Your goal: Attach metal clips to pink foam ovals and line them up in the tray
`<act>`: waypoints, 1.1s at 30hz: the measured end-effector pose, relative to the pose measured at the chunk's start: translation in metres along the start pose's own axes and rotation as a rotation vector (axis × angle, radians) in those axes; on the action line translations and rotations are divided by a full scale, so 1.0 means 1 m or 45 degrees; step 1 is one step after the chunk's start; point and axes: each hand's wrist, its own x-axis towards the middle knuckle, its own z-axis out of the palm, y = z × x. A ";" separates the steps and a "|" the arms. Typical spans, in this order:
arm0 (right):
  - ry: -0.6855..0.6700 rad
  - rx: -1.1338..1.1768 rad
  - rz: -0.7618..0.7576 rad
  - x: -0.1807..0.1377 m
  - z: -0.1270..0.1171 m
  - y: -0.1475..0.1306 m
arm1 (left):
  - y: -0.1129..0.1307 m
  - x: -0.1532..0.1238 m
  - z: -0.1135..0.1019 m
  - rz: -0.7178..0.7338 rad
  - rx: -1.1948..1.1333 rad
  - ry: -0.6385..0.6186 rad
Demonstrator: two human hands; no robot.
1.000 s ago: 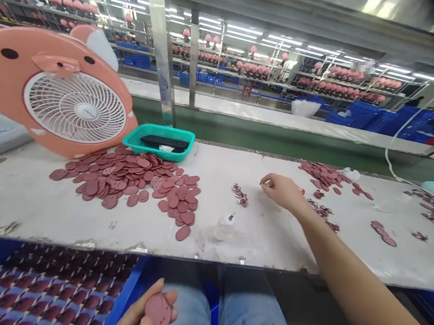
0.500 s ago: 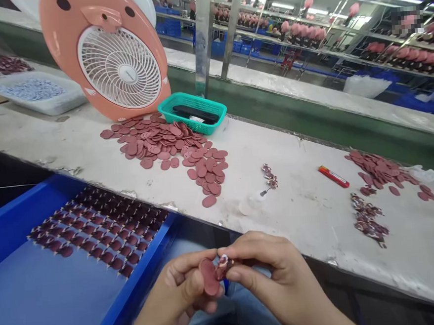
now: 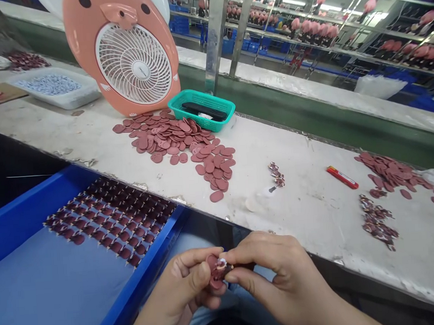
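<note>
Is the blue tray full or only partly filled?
Partly filled. Rows of dark red discs cover only the far part of the blue tray; the near part is bare blue floor.

The oval disc (image 3: pixel 211 260) you're pinching is dusty rose-red; the small piece (image 3: pixel 222 267) against it is dark maroon flecked with white. The same rose-red colours the disc pile (image 3: pixel 178 140) on your grey-white, stained counter (image 3: pixel 310 215). Your tray (image 3: pixel 16 221) is bright blue, lined with dark maroon rows (image 3: pixel 113 221). The fan (image 3: pixel 82 43) is salmon pink with black dots and a white grille (image 3: pixel 134 69). The mesh basket (image 3: pixel 225 122) is teal, and the stick (image 3: pixel 342 177) is red.
</note>
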 end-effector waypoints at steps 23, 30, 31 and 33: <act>-0.125 -0.054 -0.130 0.003 0.003 0.004 | -0.019 0.006 -0.013 -0.070 -0.183 -0.007; -0.109 -0.030 -0.110 0.002 0.004 0.006 | -0.022 0.008 -0.017 -0.083 -0.172 -0.018; -0.110 -0.026 -0.103 0.002 0.004 0.006 | -0.022 0.008 -0.017 -0.084 -0.172 -0.014; -0.119 -0.026 -0.088 0.002 0.003 0.005 | -0.021 0.008 -0.017 -0.085 -0.172 -0.014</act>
